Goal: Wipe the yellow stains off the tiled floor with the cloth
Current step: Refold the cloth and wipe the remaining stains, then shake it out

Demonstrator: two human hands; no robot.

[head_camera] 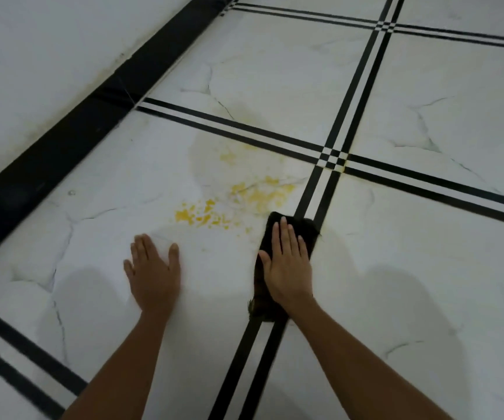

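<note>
Fingers [285, 237] of right hand [287, 265] straight and close together, laid flat on top of dark cloth [308, 230] and pressing it against tiled floor [411, 253]; thumb angled out to the left, resting on the cloth near its left edge. Cloth pinned under flat palm and fingers rather than gripped or pinched. Cloth folded into a long strip, lying along and partly over double black stripe [312, 189] between two white tiles, far end just past the fingertips, near end showing below the wrist.

Left hand [153, 274] flat on bare white tile, well apart from the cloth. Fingers [143, 248] there straight and slightly spread, thumb out to the right, touching only the floor and holding nothing.

Yellow stains [262, 194] ahead of both hands, on the tile left of the stripe. Largest patch just beyond the far end of the cloth, near it but apart. Smaller cluster of spots [190, 215] further left, between the two hands and beyond them. Lone fleck [228, 157] higher up, inside a faint yellowish haze spread over the tile. Slight yellow tinge [341, 168] at the crossing of the stripes.

Black skirting [62, 147] along the foot of white wall [32, 56] at upper left
</note>
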